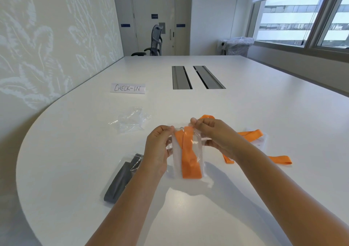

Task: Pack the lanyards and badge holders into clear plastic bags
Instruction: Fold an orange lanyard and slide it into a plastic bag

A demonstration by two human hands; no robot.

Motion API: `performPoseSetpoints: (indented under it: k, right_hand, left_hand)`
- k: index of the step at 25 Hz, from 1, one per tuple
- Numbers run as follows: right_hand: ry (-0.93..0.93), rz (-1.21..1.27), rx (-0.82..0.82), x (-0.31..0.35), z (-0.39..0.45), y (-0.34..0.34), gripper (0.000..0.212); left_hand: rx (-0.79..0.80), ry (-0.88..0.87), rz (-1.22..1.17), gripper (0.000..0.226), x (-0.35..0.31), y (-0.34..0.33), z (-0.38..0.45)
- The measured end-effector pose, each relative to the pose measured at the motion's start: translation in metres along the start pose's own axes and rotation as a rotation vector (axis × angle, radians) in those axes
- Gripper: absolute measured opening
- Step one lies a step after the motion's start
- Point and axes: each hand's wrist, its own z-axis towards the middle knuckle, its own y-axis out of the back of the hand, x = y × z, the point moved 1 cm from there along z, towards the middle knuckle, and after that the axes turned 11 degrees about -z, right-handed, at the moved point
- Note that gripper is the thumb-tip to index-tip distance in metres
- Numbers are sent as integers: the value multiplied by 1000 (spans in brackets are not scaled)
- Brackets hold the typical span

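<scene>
Holding a clear plastic bag (188,151) upright above a white conference table (245,113), a person is pinching its top edge with both hands. The left hand (157,147) is gripping the bag's upper left corner between thumb and fingers, while the right hand (213,134) is pinching the upper right part of the opening. A folded orange lanyard (189,162) is sitting inside the bag, its metal clip just showing near the top.

Lying on the table below the left forearm is a packed bag holding a dark grey lanyard (118,181). To the right, partly hidden behind the right wrist, loose orange lanyards (251,133) are sprawling across the tabletop beside what appear to be clear badge holders (261,141). A small heap of empty clear bags (130,122) is resting left of the hands, slightly farther out.

Beyond them, a handwritten "CHECK-IN" sign (128,88) is standing near two grey cable hatches (196,77). An office chair (154,41) is facing the far end of the table, in front of a closed door (153,17).
</scene>
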Motion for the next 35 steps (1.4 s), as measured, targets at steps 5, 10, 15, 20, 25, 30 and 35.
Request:
performPoseSetpoints:
  k: [5, 10, 15, 20, 25, 30, 35]
  right_hand:
    - [-1, 35, -124, -8, 5, -7, 17]
    - [19, -75, -143, -12, 6, -16, 20]
    - [10, -100, -141, -12, 6, -20, 23]
    - [5, -146, -108, -14, 5, -20, 14]
    - [33, -128, -235, -13, 6, -20, 15]
    - [31, 55, -256, -4, 9, -32, 18]
    - [-43, 84, -191, -4, 13, -52, 21]
  left_hand:
    - [-37, -10, 160, 15, 8, -3, -1]
    - [21, 29, 211, 21, 12, -4, -2]
    - [-92, -64, 282, 18, 9, -2, 0]
    - [-135, -57, 284, 25, 11, -1, 0]
    - [-109, -71, 359, 37, 9, -2, -3]
    - [-106, -154, 485, 48, -9, 12, -2]
    - [-252, -190, 553, 38, -54, 68, 5]
